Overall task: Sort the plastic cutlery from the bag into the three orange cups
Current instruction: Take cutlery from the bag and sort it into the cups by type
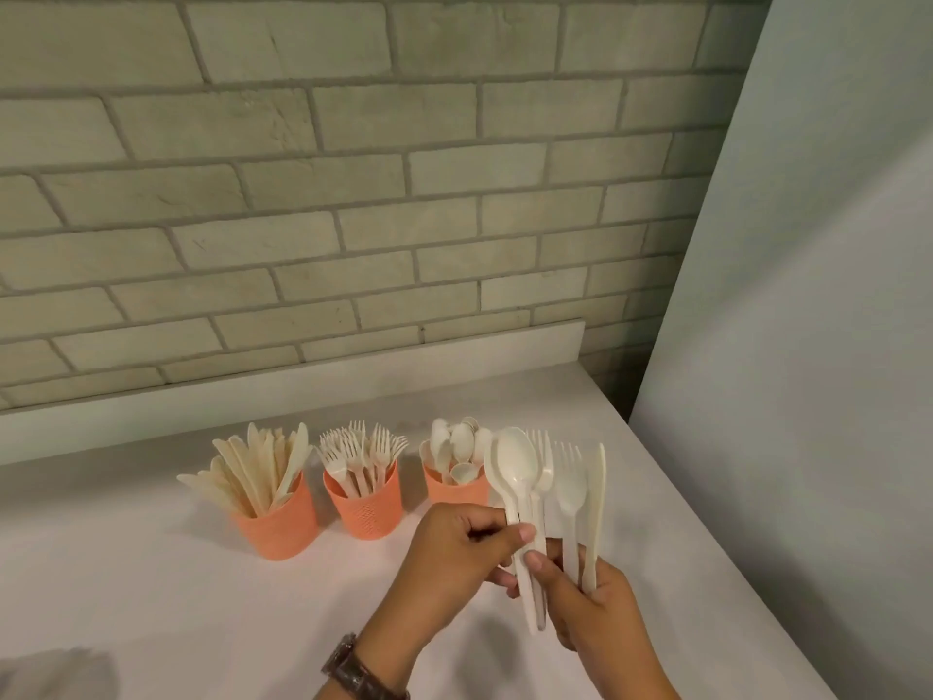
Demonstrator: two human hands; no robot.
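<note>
Mid-sort, near right of table [151,573]: right hand [601,613] clutched mixed cutlery [570,492], left hand [454,553] pinched a spoon [515,467]. Next, probably: spoon cup [454,490], far right.

Far wall [353,169]: pale grey-green bricks, staggered courses, lighter mortar lines. Right: smooth plain panel [808,346], pale grey, slanting across the frame. White counter [151,573] runs to the brick wall, with a low white upstand [303,376] along its far edge. Light soft, dim, warm.
</note>
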